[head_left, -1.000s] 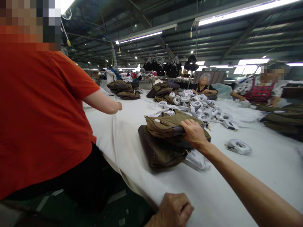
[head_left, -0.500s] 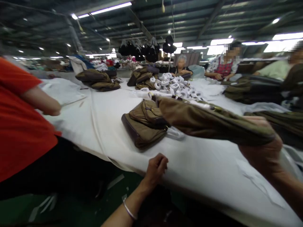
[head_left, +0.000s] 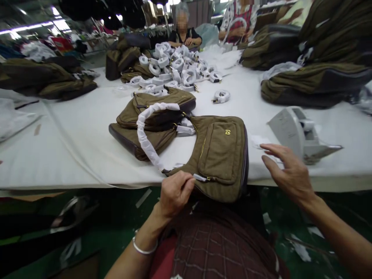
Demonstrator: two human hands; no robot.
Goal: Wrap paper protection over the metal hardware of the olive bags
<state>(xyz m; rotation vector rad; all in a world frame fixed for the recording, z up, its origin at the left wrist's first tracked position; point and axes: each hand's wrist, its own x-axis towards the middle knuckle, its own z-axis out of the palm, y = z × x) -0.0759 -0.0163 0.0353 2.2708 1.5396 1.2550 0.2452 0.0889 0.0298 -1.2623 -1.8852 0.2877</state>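
An olive-brown handbag with a gold emblem lies flat at the table's near edge, its strap wrapped in white and curving to the left. At the bag's near left edge, my left hand is closed in a pinch on the white-wrapped zipper pull. Right of the bag, my right hand is open above the table, thumb and fingers apart, holding nothing. Small white paper scraps lie by its fingertips. Behind the handbag's strap rests a second olive bag, partly covered by it.
A grey wedge-shaped device with a pointed end stands right on the white table. White-wrapped coiled straps are heaped behind, with one coil apart. Olive bags are piled left and right. Co-workers sit across.
The handbag my right hand held up now lies on the table, and that hand has let go and opened. My left hand has come to the bag's edge. The view has turned right and down.
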